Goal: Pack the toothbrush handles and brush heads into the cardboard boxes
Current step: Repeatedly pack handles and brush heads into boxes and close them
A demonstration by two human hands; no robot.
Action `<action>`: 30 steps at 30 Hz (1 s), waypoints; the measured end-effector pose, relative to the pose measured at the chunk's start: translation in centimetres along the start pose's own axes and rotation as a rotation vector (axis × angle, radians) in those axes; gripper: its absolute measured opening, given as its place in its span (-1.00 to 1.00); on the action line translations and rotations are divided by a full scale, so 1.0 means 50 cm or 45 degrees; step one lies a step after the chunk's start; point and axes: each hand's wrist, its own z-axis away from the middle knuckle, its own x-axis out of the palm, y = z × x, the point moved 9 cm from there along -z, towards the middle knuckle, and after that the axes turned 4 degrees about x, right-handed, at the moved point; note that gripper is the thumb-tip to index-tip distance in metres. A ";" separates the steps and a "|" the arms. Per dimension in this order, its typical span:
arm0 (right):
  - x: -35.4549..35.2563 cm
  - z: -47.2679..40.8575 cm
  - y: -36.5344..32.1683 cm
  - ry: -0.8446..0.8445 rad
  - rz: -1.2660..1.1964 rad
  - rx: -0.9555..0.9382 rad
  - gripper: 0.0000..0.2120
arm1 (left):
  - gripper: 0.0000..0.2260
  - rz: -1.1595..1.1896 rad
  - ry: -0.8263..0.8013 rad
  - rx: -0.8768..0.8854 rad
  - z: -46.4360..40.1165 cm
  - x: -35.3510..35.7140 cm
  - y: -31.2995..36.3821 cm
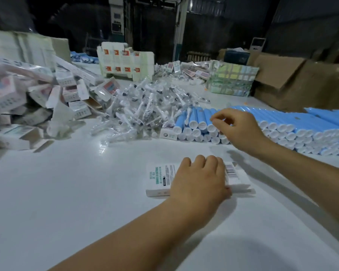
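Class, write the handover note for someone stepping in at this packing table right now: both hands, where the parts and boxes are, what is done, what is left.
Left hand: lies on the white box flat on the table, fingers curled over its far edge.
Right hand: reaching over the stacked blue handles, fingers loosely bent, holding nothing visible.
Bagged brush heads: heaped at table centre.
Boxes: a jumbled pile on the left; whether they are filled cannot be told.
Done: one box brought to the front.
Left: pick a handle and a brush head, load this box, close it, repeat.
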 end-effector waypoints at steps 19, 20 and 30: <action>0.191 -0.231 -0.025 -0.483 0.890 0.263 -0.76 | -0.46 0.006 -0.133 0.051 -0.013 0.024 0.008; 0.172 -0.227 -0.019 -0.462 0.744 0.320 -0.75 | -0.46 0.004 -0.113 0.048 -0.011 0.020 0.006; -0.135 0.007 0.107 0.110 -0.622 0.660 -0.81 | -0.50 0.024 0.056 -0.101 -0.004 0.005 -0.036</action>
